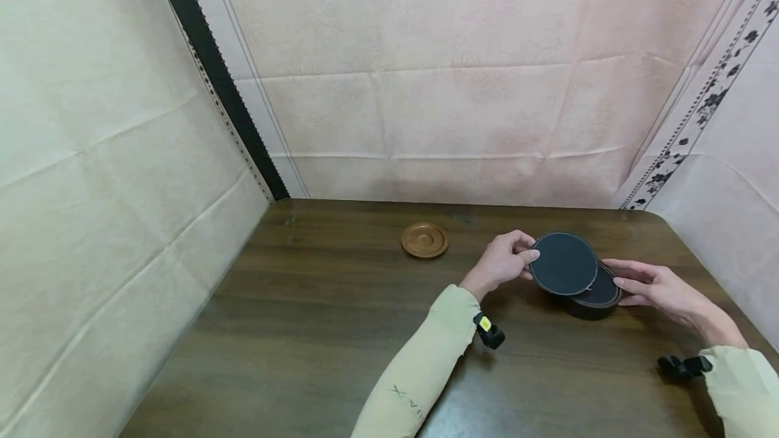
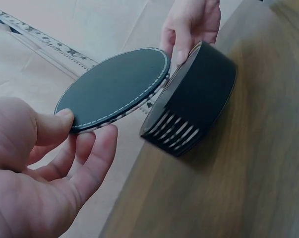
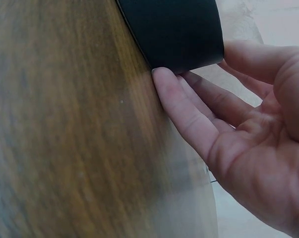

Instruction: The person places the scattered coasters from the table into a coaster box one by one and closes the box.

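My left hand [image 1: 500, 261] pinches the edge of a round black coaster [image 1: 563, 263] with pale stitching round its rim. The thumb lies on top and the fingers sit underneath, as the left wrist view shows. The coaster is tilted over a round black coaster holder [image 2: 209, 84], partly covering it in the head view. Slots in the holder's side show pale coaster edges, and another dark coaster [image 1: 599, 291] lies at its top. My right hand [image 1: 663, 289] holds the holder's right side, thumb at the rim and fingers against the wall [image 3: 189, 34].
A brown round disc [image 1: 425, 240] with concentric rings lies on the wooden table [image 1: 304, 330], left of the hands. Pale cloth [image 1: 426, 86] hangs behind the table and on both sides. Each wrist wears a small black camera [image 1: 489, 332].
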Action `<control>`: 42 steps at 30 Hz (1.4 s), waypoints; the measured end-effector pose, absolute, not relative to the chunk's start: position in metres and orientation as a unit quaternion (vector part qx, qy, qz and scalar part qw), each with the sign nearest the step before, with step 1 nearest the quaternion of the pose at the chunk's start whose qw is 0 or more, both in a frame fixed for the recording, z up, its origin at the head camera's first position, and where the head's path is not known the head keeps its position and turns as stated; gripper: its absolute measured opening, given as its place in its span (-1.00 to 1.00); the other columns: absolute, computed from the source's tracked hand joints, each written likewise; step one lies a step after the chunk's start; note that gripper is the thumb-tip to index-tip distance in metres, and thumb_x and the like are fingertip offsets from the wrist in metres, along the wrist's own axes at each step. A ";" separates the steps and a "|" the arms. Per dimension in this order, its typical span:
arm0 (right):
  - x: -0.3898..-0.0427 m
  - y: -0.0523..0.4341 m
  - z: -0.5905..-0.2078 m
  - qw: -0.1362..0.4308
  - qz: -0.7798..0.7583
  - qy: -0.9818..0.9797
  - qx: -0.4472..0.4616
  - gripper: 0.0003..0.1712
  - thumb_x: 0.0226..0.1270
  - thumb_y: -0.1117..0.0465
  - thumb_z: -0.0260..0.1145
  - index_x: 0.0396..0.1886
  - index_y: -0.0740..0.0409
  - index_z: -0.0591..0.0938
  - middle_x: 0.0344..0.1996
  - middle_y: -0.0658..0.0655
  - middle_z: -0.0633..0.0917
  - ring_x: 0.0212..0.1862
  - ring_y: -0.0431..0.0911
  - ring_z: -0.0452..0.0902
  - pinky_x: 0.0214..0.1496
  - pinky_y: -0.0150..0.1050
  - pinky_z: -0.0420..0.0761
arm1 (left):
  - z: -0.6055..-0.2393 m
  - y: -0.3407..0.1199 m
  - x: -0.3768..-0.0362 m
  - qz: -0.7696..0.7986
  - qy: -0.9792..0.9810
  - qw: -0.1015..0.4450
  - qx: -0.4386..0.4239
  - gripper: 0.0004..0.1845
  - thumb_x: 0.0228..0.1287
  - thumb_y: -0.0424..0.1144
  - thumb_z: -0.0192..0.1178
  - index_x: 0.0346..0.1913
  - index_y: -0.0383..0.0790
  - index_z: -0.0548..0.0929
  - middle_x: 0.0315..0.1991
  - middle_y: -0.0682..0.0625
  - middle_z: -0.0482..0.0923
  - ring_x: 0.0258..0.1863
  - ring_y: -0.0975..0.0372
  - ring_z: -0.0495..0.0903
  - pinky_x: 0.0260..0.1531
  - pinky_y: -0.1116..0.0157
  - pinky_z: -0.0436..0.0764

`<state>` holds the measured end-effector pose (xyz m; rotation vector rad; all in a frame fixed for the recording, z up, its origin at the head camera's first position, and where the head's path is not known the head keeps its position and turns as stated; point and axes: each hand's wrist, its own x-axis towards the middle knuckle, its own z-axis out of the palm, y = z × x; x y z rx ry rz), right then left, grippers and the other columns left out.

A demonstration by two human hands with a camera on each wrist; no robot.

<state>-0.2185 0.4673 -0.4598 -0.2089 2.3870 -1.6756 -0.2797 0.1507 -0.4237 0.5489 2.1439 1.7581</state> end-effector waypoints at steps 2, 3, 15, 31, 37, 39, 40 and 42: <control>-0.218 0.469 -0.460 0.110 -0.574 0.808 -0.072 -0.41 0.48 0.27 0.17 0.44 0.23 0.29 -0.02 -0.41 0.62 -0.06 -0.26 0.68 -0.11 -0.19 0.70 | -0.425 0.159 -0.278 0.624 0.745 0.166 0.168 -0.91 0.37 -0.29 0.21 -0.11 -0.11 0.60 -0.42 0.04 0.54 -0.55 0.23 0.59 -0.28 0.14 0.72; -0.217 0.470 -0.461 0.112 -0.574 0.807 -0.075 -0.43 0.48 0.27 0.16 0.44 0.17 0.31 -0.01 -0.41 0.62 -0.05 -0.26 0.68 -0.11 -0.19 0.70 | -0.426 0.162 -0.277 0.629 0.742 0.170 0.156 -0.91 0.36 -0.29 0.21 -0.12 -0.11 0.60 -0.42 0.04 0.54 -0.56 0.24 0.58 -0.29 0.16 0.72; -0.216 0.473 -0.460 0.121 -0.585 0.798 -0.080 -0.53 0.48 0.30 0.15 0.29 -0.19 0.46 -0.02 -0.40 0.63 -0.09 -0.22 0.70 -0.10 -0.19 0.70 | -0.438 0.194 -0.264 0.680 0.702 0.200 0.069 -0.89 0.30 -0.37 0.24 -0.14 -0.18 0.63 -0.44 -0.02 0.55 -0.59 0.24 0.54 -0.33 0.16 0.72; -0.220 0.469 -0.458 0.128 -0.599 0.784 -0.105 -0.51 0.51 0.32 0.09 0.39 0.08 0.39 0.01 -0.37 0.64 -0.07 -0.21 0.70 -0.10 -0.16 0.70 | -0.448 0.204 -0.258 0.691 0.705 0.159 0.019 -0.86 0.19 -0.37 0.36 -0.41 -0.19 0.58 -0.59 -0.03 0.52 -0.70 0.28 0.49 -0.48 0.19 0.71; -0.219 0.470 -0.459 0.128 -0.592 0.787 -0.117 -0.44 0.54 0.29 0.06 0.47 0.27 0.25 0.05 -0.39 0.61 -0.03 -0.25 0.68 -0.09 -0.16 0.70 | -0.451 0.203 -0.258 0.691 0.707 0.148 0.011 -0.81 0.13 -0.37 0.40 -0.48 -0.17 0.56 -0.63 -0.03 0.50 -0.74 0.28 0.45 -0.46 0.12 0.71; -0.218 0.470 -0.459 0.127 -0.585 0.793 -0.109 -0.40 0.54 0.27 0.07 0.48 0.34 0.18 0.06 -0.41 0.59 -0.01 -0.28 0.66 -0.08 -0.16 0.70 | -0.451 0.203 -0.258 0.691 0.708 0.146 0.009 -0.80 0.13 -0.38 0.40 -0.49 -0.17 0.56 -0.64 -0.02 0.50 -0.75 0.29 0.45 -0.46 0.11 0.71; -0.217 0.471 -0.459 0.126 -0.584 0.796 -0.103 -0.38 0.54 0.26 0.07 0.48 0.35 0.17 0.06 -0.43 0.59 -0.01 -0.29 0.66 -0.08 -0.16 0.70 | -0.451 0.203 -0.258 0.687 0.712 0.143 0.009 -0.80 0.13 -0.37 0.40 -0.48 -0.17 0.56 -0.64 -0.02 0.50 -0.75 0.29 0.45 -0.48 0.12 0.71; -0.217 0.471 -0.458 0.127 -0.583 0.796 -0.099 -0.37 0.54 0.25 0.08 0.48 0.36 0.16 0.06 -0.43 0.58 0.00 -0.29 0.65 -0.07 -0.17 0.70 | -0.450 0.202 -0.260 0.675 0.724 0.138 0.014 -0.79 0.14 -0.36 0.40 -0.49 -0.15 0.56 -0.65 0.00 0.50 -0.75 0.30 0.44 -0.49 0.14 0.71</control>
